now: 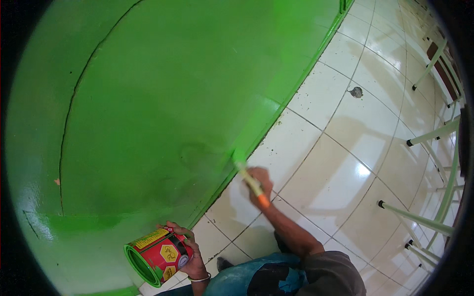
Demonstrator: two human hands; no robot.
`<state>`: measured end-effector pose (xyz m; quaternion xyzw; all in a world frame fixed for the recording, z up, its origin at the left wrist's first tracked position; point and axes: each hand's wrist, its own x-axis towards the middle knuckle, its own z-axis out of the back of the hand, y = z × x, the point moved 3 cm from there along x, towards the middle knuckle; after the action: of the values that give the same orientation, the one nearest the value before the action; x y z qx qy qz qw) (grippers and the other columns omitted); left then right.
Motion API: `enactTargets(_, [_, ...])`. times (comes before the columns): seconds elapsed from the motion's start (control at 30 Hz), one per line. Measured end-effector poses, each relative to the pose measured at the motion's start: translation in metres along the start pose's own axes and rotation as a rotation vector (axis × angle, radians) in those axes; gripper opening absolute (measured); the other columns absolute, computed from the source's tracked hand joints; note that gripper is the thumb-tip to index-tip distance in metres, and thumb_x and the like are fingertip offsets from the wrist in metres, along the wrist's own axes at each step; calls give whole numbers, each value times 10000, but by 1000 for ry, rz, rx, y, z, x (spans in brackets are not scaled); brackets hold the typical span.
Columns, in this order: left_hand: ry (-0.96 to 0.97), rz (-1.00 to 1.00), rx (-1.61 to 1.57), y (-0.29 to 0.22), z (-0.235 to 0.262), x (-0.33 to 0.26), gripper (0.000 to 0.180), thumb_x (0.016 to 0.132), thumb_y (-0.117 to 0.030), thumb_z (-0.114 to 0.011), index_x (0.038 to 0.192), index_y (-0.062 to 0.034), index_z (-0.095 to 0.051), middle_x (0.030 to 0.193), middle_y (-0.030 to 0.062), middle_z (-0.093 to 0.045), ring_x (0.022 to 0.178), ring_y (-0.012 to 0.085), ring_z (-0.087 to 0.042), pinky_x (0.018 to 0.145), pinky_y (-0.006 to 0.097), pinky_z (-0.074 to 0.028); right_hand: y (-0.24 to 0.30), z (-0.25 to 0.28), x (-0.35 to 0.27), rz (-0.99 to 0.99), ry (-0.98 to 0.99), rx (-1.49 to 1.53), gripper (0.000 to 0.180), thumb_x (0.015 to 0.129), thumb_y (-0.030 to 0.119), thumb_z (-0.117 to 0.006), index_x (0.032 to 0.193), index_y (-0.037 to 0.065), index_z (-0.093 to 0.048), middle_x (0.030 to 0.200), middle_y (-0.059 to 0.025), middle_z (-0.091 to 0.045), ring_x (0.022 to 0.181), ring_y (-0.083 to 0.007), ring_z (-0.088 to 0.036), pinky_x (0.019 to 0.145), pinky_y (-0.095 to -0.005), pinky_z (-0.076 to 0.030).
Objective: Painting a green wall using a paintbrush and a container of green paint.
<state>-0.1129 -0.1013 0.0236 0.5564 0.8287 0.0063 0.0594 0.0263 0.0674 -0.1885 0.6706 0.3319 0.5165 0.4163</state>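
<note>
Grey sleeve (335,277) at btm., right of ctr. Lower left: left hand (196,261), fingers curled round tipped red can (165,250). Mid-frame: right hand (264,178), fingers tight on brush (253,183), tip at low edge of green wall (148,113). Prob. painting that edge now; next, likely calls for slow, straight strokes.

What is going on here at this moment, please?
A person holds a paintbrush in the right hand, with its bristles at the lower part of a green wall, close to the tiled floor. The left hand holds a red can with green paint around its rim. Chair legs stand at the right of the view.
</note>
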Motion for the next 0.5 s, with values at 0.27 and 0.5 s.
enactTargets(0.27, [27, -12, 2, -1, -5, 2, 516, 960, -360, -557, 1466, -340, -458, 1539, 37, -388, 1360, 260, -367, 1107, 544, -356, 49, -43, -87, 13, 440, 103, 293, 776, 48, -757, 1055, 77, -672, 1091, -84, -684, 971, -293, -618, 870, -396, -461])
enactTargets(0.5, [36, -8, 9, -11, 0, 0, 512, 967, -358, -547, 1470, -334, -456, 1544, 46, -382, 1356, 268, -372, 1108, 553, -355, 50, -51, -77, 94, 637, 106, 237, 787, 71, -751, 1017, 72, -695, 965, -90, -694, 883, -286, -643, 779, -403, -475])
